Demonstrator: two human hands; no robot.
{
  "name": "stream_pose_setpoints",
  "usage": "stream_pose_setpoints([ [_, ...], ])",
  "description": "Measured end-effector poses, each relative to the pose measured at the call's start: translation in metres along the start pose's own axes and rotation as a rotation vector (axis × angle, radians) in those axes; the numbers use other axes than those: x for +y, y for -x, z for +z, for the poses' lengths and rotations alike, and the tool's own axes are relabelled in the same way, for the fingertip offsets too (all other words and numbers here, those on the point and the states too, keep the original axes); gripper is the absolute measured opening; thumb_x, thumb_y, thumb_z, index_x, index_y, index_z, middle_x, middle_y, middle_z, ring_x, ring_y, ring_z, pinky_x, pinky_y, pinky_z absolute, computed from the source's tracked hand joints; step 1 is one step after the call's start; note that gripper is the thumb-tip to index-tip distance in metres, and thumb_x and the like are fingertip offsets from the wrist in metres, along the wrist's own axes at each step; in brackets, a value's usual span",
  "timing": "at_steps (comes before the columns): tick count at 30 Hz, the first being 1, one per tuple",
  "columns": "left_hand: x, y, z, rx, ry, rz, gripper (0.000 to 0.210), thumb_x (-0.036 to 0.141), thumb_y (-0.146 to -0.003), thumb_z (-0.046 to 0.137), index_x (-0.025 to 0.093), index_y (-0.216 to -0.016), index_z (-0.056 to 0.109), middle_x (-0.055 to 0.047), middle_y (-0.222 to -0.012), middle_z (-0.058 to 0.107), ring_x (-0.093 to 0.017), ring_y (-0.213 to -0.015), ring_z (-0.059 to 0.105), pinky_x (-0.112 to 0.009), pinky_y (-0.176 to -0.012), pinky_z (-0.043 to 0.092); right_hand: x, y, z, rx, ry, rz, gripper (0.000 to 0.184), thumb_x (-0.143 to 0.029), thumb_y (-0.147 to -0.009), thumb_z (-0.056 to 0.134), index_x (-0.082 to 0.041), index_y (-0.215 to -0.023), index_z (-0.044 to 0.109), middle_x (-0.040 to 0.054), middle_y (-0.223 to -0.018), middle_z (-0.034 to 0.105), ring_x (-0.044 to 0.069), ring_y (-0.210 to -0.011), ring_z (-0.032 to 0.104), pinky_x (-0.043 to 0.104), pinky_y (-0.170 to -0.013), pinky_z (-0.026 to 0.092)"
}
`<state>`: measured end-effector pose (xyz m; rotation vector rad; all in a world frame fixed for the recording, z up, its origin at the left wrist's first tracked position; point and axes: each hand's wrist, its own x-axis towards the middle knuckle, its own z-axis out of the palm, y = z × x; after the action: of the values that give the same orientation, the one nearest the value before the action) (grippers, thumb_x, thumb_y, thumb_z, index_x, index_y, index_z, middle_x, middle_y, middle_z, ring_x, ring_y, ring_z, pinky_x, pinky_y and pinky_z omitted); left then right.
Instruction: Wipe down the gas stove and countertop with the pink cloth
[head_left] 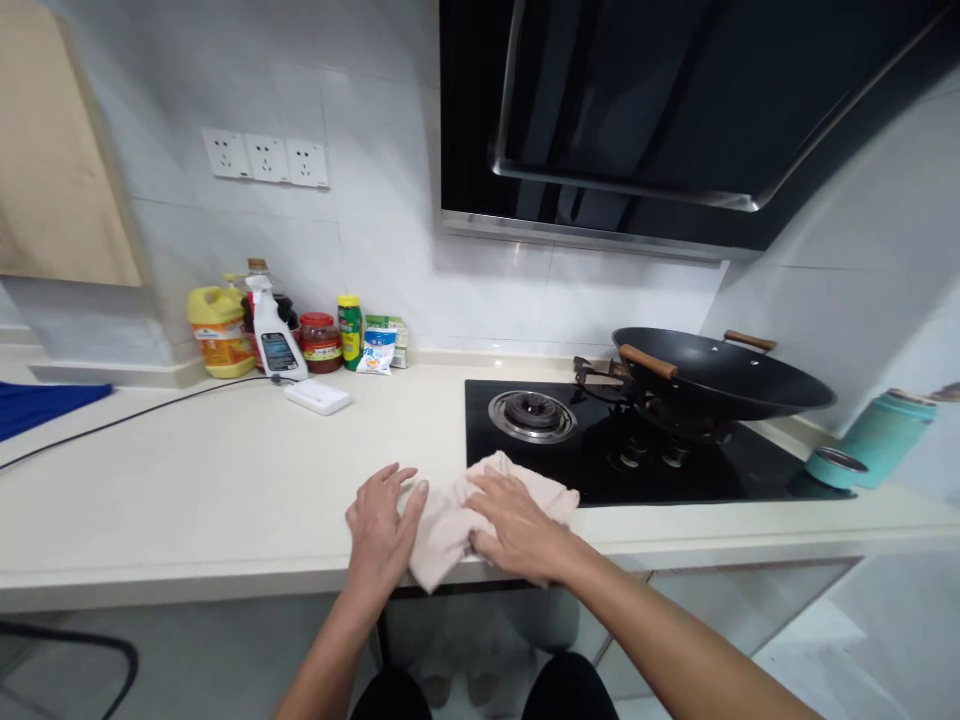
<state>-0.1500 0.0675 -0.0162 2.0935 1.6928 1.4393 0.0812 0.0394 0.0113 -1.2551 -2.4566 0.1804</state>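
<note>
A pale pink cloth (442,535) lies crumpled across the counter's front edge and the near left corner of the black gas stove (600,485). My right hand (517,525) presses down on it, fingers curled into the fabric and thumb tucked at its near side. Part of the cloth hangs over the counter edge. Just left of the cloth, my left hand (382,525) rests on the white countertop (225,480) with its fingers apart and nothing in it.
A black wok (727,375) with wooden handles sits on the right burner. The left burner (532,412) is bare. Bottles and jars, including a white spray bottle (274,330), line the wall near a white box (317,397) with a cable. A range hood (600,120) overhangs the stove. Teal containers (889,435) stand right.
</note>
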Motion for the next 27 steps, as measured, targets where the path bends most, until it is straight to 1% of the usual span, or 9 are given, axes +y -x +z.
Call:
stream_pose_setpoints([
  [2, 0.001, 0.0, -0.001, -0.024, 0.006, 0.004, 0.041, 0.052, -0.098, 0.043, 0.026, -0.116, 0.069, -0.011, -0.131, 0.066, -0.032, -0.131, 0.055, -0.058, -0.11, 0.037, 0.006, 0.03, -0.009, 0.022, -0.055, -0.019, 0.037, -0.026, -0.094, 0.054, -0.024, -0.13, 0.06, 0.0081, -0.157, 0.047, 0.026, -0.149, 0.033, 0.047, -0.124, 0.024],
  [4, 0.001, 0.0, -0.002, -0.05, 0.003, 0.019, 0.041, 0.053, -0.097, 0.043, 0.027, -0.113, 0.07, -0.01, -0.13, 0.068, -0.031, -0.129, 0.057, -0.057, -0.11, 0.036, 0.02, 0.051, -0.02, 0.053, -0.088, 0.036, 0.035, -0.024, -0.095, 0.051, -0.024, -0.128, 0.061, 0.0066, -0.154, 0.05, 0.023, -0.146, 0.038, 0.044, -0.123, 0.027],
  [7, 0.003, 0.0, -0.002, -0.075, -0.015, 0.045, 0.041, 0.054, -0.097, 0.043, 0.028, -0.112, 0.071, -0.01, -0.131, 0.068, -0.031, -0.128, 0.058, -0.056, -0.11, 0.035, 0.048, 0.061, -0.034, 0.123, -0.061, 0.134, 0.032, -0.025, -0.096, 0.047, -0.023, -0.124, 0.062, 0.0077, -0.146, 0.058, 0.024, -0.138, 0.047, 0.044, -0.121, 0.031],
  [9, 0.004, 0.0, -0.003, -0.089, -0.032, 0.056, 0.041, 0.054, -0.097, 0.043, 0.028, -0.112, 0.071, -0.011, -0.132, 0.068, -0.031, -0.129, 0.057, -0.056, -0.109, 0.034, 0.067, 0.055, -0.039, 0.157, -0.005, 0.199, 0.031, -0.024, -0.096, 0.046, -0.021, -0.121, 0.063, 0.0087, -0.137, 0.063, 0.023, -0.129, 0.053, 0.042, -0.117, 0.035],
  [11, 0.006, 0.0, -0.003, -0.103, -0.046, 0.06, 0.04, 0.053, -0.097, 0.044, 0.028, -0.111, 0.072, -0.011, -0.132, 0.069, -0.031, -0.129, 0.057, -0.056, -0.108, 0.033, 0.086, 0.044, -0.041, 0.187, 0.073, 0.319, 0.028, -0.023, -0.094, 0.047, -0.019, -0.116, 0.064, 0.0089, -0.126, 0.067, 0.022, -0.119, 0.057, 0.036, -0.109, 0.041],
  [13, 0.006, 0.0, -0.004, -0.116, -0.051, 0.063, 0.038, 0.052, -0.097, 0.046, 0.028, -0.11, 0.072, -0.01, -0.13, 0.07, -0.03, -0.128, 0.058, -0.056, -0.107, 0.034, 0.106, 0.029, -0.04, 0.227, 0.141, 0.456, 0.026, -0.022, -0.092, 0.048, -0.017, -0.112, 0.065, 0.01, -0.118, 0.068, 0.022, -0.112, 0.059, 0.032, -0.103, 0.043],
  [18, 0.004, 0.001, -0.003, -0.135, -0.061, 0.103, 0.032, 0.049, -0.096, 0.05, 0.028, -0.105, 0.074, -0.009, -0.122, 0.074, -0.029, -0.121, 0.062, -0.055, -0.105, 0.035, 0.155, -0.003, -0.041, 0.331, 0.221, 0.701, 0.037, -0.022, -0.093, 0.045, -0.009, -0.122, 0.062, 0.02, -0.126, 0.064, 0.028, -0.121, 0.056, 0.036, -0.105, 0.039],
  [22, 0.002, 0.002, -0.002, -0.143, -0.079, 0.141, 0.031, 0.049, -0.096, 0.051, 0.03, -0.104, 0.074, -0.007, -0.12, 0.076, -0.028, -0.118, 0.064, -0.054, -0.105, 0.035, 0.189, -0.017, -0.047, 0.337, 0.238, 0.838, 0.035, -0.025, -0.094, 0.046, -0.01, -0.12, 0.064, 0.0198, -0.119, 0.069, 0.029, -0.115, 0.061, 0.035, -0.098, 0.041],
  [27, 0.005, 0.0, -0.003, -0.163, -0.113, 0.177, 0.034, 0.052, -0.096, 0.05, 0.031, -0.104, 0.075, -0.006, -0.119, 0.076, -0.029, -0.117, 0.066, -0.053, -0.102, 0.037, 0.22, -0.035, -0.057, 0.361, 0.245, 0.987, 0.04, -0.026, -0.098, 0.039, -0.006, -0.125, 0.061, 0.0238, -0.122, 0.068, 0.03, -0.114, 0.064, 0.035, -0.093, 0.043],
])
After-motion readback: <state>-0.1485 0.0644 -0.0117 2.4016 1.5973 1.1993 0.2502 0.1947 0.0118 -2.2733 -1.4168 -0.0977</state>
